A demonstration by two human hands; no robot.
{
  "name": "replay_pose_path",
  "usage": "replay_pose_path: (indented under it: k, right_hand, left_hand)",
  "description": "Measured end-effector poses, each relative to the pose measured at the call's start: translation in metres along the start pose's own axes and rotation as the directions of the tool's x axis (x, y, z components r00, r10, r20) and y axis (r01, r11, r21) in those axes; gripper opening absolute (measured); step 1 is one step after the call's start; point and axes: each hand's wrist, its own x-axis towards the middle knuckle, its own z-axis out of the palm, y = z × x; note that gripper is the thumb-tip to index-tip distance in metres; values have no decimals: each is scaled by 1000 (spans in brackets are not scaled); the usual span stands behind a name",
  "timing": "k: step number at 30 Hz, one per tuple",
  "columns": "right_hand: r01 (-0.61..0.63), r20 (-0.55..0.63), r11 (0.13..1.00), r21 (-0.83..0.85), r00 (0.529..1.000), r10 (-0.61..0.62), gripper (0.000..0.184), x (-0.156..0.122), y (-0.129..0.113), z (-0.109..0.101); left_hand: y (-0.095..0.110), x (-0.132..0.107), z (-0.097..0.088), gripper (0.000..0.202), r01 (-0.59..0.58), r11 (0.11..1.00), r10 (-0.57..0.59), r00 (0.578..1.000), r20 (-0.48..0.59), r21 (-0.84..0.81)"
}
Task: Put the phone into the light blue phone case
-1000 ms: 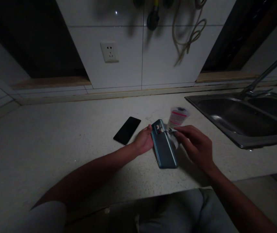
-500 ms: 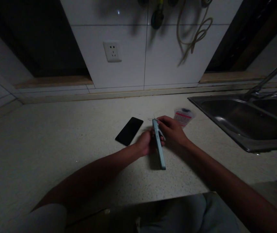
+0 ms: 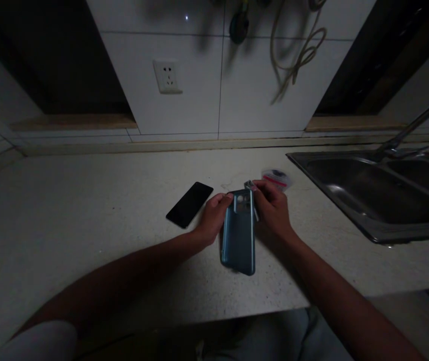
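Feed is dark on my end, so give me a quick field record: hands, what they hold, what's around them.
left hand: grips the left edge of the teal phone cover
right hand: at the cover's top right corner, pinching a small pale piece, unclear what
black phone: flat on counter, left of hands
plastic tub: behind right hand
sink: far right

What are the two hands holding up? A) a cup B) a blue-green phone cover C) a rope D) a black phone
B: the left hand and right hand grip the blue-green phone cover by its sides, while the black phone lies apart on the counter.
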Motion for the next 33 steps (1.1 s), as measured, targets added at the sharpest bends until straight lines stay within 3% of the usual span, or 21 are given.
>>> replay_pose_path:
  k: [7, 13, 18, 22, 26, 30, 31, 33]
  right_hand:
    - [50, -54, 999, -16, 997, -51, 16, 5, 0, -3]
    - [144, -17, 974, -174, 989, -150, 17, 6, 2, -7]
    - [296, 94, 868, -399, 955, -283, 19, 4, -1, -13]
    - [356, 64, 793, -494, 925, -376, 19, 3, -3, -16]
    - [453, 165, 758, -469, 888, -428, 20, 1, -2, -16]
    - [532, 349, 738, -415, 842, -411, 22, -3, 4, -12]
    - [539, 377, 739, -404, 834, -402, 23, -3, 6, -11]
    - [537, 412, 743, -398, 829, -379, 24, -4, 9, -10]
  left_hand:
    - [8, 6, -9, 37, -133, 947, 134, 991, 19, 292]
    - [11, 11, -15, 38, -240, 855, 260, 965, 22, 460]
    - [12, 10, -19, 39, -290, 772, 319, 947, 50, 566]
    - [12, 4, -20, 40, -313, 705, 350, 934, 72, 637]
    - [12, -1, -21, 40, -314, 524, 311, 936, 166, 791]
    - [15, -4, -24, 36, -283, 213, 205, 949, 241, 935]
    - [15, -4, -24, 35, -273, 169, 193, 952, 239, 947]
    - [15, -5, -24, 31, -257, 191, 202, 955, 218, 947]
